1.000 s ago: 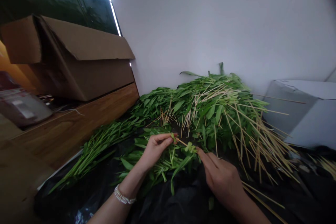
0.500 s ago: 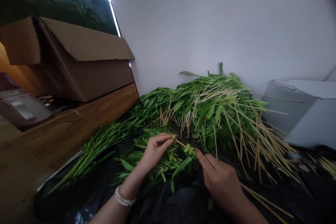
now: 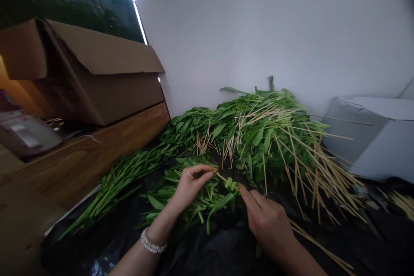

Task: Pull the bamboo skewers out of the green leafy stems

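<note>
Pinching a small green piece (image 3: 214, 171) between thumb and fingertip, the left hand (image 3: 194, 183) is keeping a closed grip at the far-left end of a thin stick (image 3: 221, 176). The right hand (image 3: 270, 215) is clasping that stick from the near right, its grip closed just behind a cluster of green pieces (image 3: 231, 184) that the stick is carrying. The stick is slanting between the two hands, above a loose bed of leafy greens (image 3: 207, 200) on the black sheet (image 3: 223, 254).

The likeliest trouble is sitting at the left fingertips: the stick's end is lying right at them, so an uneven push from the right could be pricking a finger. The small piece is looking soft and narrow, and off-centre pressure could be splitting its wall. Because the stick is so thin, the hands pulling out of line could be bending or cracking it along the bare stretch. If the right grip is loosening, the cluster could be sliding along and dropping among the leaves, where its matching green would be hiding it.

A few long sticks (image 3: 323, 246) are jutting out by the right wrist; whether that hand is holding them cannot be told. A sideways swing could be snagging them on the sticks bristling from the far-right heap (image 3: 258, 133).
</note>
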`<action>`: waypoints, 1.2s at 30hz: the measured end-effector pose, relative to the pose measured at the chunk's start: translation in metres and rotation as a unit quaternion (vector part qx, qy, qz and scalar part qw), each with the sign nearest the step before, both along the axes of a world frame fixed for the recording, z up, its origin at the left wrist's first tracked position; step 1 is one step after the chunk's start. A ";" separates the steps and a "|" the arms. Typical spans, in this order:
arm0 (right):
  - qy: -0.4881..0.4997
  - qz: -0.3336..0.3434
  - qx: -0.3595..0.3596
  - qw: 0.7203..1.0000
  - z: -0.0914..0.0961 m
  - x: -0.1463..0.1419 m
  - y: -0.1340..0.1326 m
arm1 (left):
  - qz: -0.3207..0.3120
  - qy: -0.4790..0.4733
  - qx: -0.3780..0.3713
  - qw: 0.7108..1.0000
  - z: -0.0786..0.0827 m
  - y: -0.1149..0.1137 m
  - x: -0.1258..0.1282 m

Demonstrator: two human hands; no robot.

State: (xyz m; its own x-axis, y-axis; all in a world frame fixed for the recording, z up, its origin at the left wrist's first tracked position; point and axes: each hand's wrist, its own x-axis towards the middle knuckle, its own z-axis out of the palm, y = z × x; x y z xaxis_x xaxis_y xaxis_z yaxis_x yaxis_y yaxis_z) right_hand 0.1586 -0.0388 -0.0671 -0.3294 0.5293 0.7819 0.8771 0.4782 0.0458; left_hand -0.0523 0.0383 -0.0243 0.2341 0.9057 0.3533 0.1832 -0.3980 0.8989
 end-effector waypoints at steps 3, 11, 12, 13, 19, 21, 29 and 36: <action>0.001 0.003 -0.004 1.000 0.000 -0.001 -0.001 | 0.014 0.011 0.005 1.000 -0.002 0.000 0.000; -0.008 0.000 -0.015 1.000 0.002 -0.001 -0.002 | 0.017 0.032 0.036 0.999 0.002 -0.003 0.001; -0.011 -0.002 -0.013 1.000 0.002 -0.001 -0.002 | 0.015 0.038 0.040 0.998 0.002 -0.003 0.001; -0.013 -0.006 -0.013 1.000 0.002 -0.002 -0.002 | 0.014 0.043 0.044 0.998 0.002 -0.004 0.002; -0.022 -0.027 -0.020 0.999 0.000 -0.003 -0.003 | 0.016 0.051 0.053 0.997 -0.003 -0.003 0.004; -0.024 -0.028 -0.025 0.999 0.000 -0.003 -0.003 | 0.014 0.050 0.051 0.997 -0.005 -0.002 0.005; -0.017 -0.032 -0.029 0.999 -0.001 -0.006 -0.003 | 0.000 0.063 0.052 0.997 -0.011 -0.007 0.013; -0.025 -0.047 -0.019 0.998 0.002 -0.006 -0.001 | -0.021 0.095 0.077 0.992 -0.012 -0.009 0.013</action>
State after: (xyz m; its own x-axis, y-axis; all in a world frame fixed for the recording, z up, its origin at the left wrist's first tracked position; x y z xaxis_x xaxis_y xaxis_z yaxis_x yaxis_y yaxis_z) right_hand 0.1530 -0.0400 -0.0652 -0.3151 0.5886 0.7445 0.9151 0.3965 0.0739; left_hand -0.0396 0.0290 -0.0359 0.3467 0.8321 0.4329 0.3231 -0.5392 0.7777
